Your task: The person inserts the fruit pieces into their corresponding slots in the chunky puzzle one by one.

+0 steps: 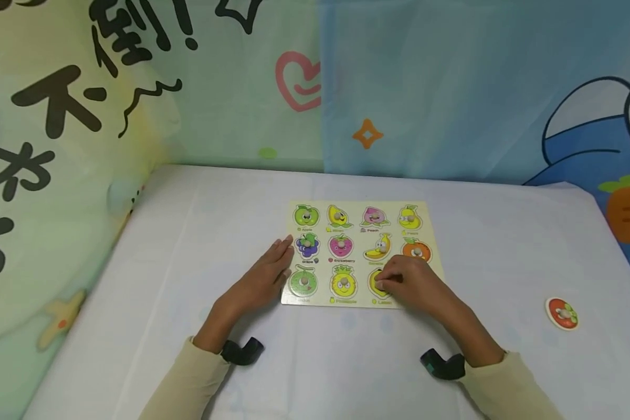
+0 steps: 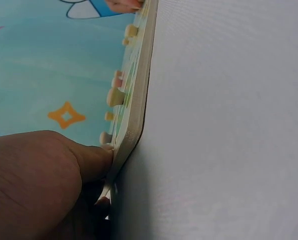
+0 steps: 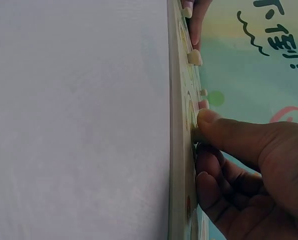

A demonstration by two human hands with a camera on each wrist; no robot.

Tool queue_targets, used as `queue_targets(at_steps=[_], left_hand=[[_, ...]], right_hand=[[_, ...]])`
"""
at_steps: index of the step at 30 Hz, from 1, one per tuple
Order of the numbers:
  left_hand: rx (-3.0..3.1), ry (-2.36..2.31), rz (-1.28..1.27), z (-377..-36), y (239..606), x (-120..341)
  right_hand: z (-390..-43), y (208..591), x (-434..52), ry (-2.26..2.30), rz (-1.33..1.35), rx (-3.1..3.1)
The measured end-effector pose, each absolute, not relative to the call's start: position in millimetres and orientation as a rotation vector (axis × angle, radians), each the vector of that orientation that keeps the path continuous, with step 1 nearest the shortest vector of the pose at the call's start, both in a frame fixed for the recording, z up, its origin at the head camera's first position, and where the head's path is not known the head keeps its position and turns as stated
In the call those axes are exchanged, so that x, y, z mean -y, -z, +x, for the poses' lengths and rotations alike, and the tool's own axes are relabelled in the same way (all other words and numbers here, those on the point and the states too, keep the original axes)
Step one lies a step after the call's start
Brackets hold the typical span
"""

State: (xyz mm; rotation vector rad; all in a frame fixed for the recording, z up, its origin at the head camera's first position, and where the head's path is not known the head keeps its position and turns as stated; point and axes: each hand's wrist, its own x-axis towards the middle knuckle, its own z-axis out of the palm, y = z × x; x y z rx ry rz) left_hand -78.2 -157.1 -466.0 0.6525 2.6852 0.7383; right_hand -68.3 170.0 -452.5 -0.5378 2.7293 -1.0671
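Note:
A pale wooden fruit puzzle board [image 1: 322,303] lies flat on the table, with knobbed fruit pieces in rows. My right hand [image 1: 417,283] pinches the knob of the yellow lemon piece [image 1: 374,284] in the front row; the right wrist view shows thumb and fingers [image 3: 208,117] closed at that knob. Part of the lemon and the board's front right corner are hidden under this hand. At the board's left edge my left hand [image 1: 265,277] rests with fairly straight fingers beside the grape piece [image 1: 307,245] and the green melon piece [image 1: 303,283].
A round red tomato piece [image 1: 562,314] lies apart on the white tablecloth [image 1: 346,373], to the right of the board. Printed curtains [image 1: 425,87] stand behind and to the left of the table. Black wrist mounts [image 1: 443,366] sit at both sleeves.

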Motion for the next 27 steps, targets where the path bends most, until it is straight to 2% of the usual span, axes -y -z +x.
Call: queue_targets(at_steps=[19, 27], left_hand=[[-2.686, -0.739, 0.671, -77, 466, 159], [-2.697, -0.731, 0.698, -78, 466, 157]], right_hand=[[-65, 447, -177, 0.969, -0.707, -2.646], [-52, 442, -193, 1.023, -0.508, -2.708]])
